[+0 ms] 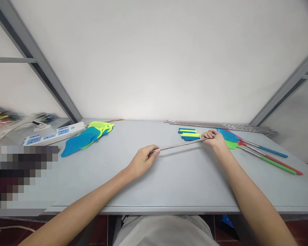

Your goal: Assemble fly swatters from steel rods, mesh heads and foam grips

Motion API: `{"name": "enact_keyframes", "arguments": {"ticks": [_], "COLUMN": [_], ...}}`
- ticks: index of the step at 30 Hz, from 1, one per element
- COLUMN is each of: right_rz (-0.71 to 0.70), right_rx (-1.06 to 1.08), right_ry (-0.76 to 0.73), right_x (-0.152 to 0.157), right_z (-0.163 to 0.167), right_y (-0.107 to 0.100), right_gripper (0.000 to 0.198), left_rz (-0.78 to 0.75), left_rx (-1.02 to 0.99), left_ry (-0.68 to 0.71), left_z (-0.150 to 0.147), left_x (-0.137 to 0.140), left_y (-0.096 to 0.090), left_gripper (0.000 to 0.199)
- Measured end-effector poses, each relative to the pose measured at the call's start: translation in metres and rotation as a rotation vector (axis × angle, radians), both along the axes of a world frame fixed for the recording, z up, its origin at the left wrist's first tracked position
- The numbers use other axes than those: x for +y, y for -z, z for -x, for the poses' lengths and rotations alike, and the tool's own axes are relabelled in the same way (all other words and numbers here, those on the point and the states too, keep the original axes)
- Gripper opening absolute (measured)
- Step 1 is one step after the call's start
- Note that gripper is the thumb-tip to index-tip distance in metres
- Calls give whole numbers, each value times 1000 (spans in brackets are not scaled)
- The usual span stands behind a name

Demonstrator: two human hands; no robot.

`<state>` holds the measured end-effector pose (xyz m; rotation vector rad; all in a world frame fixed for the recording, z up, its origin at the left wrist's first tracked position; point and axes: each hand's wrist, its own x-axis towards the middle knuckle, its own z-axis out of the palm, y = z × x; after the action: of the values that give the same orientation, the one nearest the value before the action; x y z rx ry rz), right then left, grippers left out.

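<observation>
A thin metal rod (181,145) slants between my two hands above the table. My left hand (146,158) is closed around its left end in a pinch. Fingers of my right hand (212,138) wrap the other end, slightly higher and farther back; a speck of green shows there, too small to name. Just left of my right hand lie several blue and yellow handle sleeves (190,135). Beyond its right side rest fly swatters with blue, red and green handles (278,164), their heads partly covered by my hand and wrist.
Loose fly swatter heads, blue and yellow (78,140), are piled at the left beside a white power strip (53,136). A bundle of metal rods (220,126) lies along the wall at the back right. Grey metal posts (284,82) frame the table (169,184).
</observation>
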<state>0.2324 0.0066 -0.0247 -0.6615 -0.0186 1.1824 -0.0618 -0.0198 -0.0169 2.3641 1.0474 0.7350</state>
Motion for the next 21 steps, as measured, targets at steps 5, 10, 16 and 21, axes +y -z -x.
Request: {"name": "enact_keyframes", "arguments": {"ticks": [5,10,16,21], "right_rz": [-5,-11,-32,-57], "right_rx": [23,34,37,15], "right_ry": [6,0,14,77], "right_x": [-1,-1,-2,-5], "right_z": [3,7,12,18], "right_y": [-3,-5,-7,-7], "right_gripper": [25,26,27,25], "left_rz": [-47,-167,-207,-146], "left_rx": [54,201,365,424], "left_ry": [17,1,39,61], "left_z": [2,6,8,8], "left_x": [3,4,2,2], "left_y": [4,5,11,22], "left_gripper": [31,30,28,28]}}
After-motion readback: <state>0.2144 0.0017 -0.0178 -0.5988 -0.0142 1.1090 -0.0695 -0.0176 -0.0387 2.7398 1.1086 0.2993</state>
